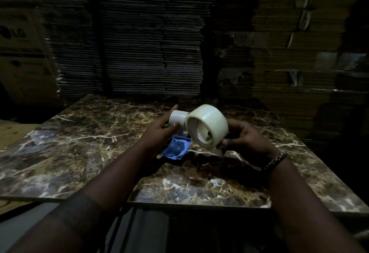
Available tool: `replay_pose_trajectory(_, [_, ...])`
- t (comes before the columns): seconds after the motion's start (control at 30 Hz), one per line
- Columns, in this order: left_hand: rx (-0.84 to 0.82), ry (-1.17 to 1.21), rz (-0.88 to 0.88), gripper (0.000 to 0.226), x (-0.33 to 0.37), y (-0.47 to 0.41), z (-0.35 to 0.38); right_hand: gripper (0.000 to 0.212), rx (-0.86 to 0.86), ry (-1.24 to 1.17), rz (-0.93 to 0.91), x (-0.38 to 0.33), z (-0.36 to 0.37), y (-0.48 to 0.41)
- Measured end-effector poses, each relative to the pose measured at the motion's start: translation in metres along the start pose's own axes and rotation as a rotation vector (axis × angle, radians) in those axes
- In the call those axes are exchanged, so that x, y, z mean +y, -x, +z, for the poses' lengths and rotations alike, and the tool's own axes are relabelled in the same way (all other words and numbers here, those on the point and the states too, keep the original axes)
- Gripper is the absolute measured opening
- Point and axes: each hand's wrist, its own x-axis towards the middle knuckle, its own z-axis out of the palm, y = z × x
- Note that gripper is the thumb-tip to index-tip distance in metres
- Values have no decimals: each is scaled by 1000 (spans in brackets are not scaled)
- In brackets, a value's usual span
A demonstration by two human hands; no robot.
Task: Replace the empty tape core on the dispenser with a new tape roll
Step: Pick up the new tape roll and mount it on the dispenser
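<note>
Marble-patterned slabs, brown with pale veins, form the work surface in our single head view, and both our forearms reach out over them in dim light. Our left hand holds a white cylinder, the empty core, with the thumb pressed against its near side and the fingers curled around its far side. Below that hand we see a blue part of the dispenser, low over the marble; whether it touches the surface we cannot tell, and how the core sits on the dispenser is hidden by the hand. Our right hand grips the new tape roll, a pale translucent roll tilted so that its open centre faces us. The fingers wrap behind and under the roll, and one fingertip pinches its lower edge. The roll is lifted above the table, just beside the white core, and appears to touch or overlap it at the left rim. A braided bracelet circles our right wrist. Behind the table stand tall stacks of flattened cardboard, and a printed carton stands at the far left.
</note>
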Motion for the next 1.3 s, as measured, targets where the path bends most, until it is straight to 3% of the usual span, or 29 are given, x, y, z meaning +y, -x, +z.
replay_pose_trajectory(0.13, [-37,80,-15,62,-1,1,-1,52,-67,43,94,2,-4,1])
replay_pose_trajectory(0.37, [-33,4,-23,41,4,5,-8,46,-174,72,148,1,-3,1])
replay_pose_trajectory(0.5, [-50,-17,-44,25,7,9,-11,46,-279,28,192,-1,-1,-2])
replay_pose_trajectory(0.7, [-115,5,-41,21,13,18,-5,58,-317,-108,284,3,2,-9])
replay_pose_trajectory(0.97, [-119,42,16,23,17,23,0,55,-329,-145,275,6,-2,-15])
replay_pose_trajectory(1.23, [-105,-36,61,34,17,23,1,70,-271,-174,268,8,3,-19])
replay_pose_trajectory(1.3, [-96,-91,110,47,19,24,2,69,-251,-182,269,9,3,-21])
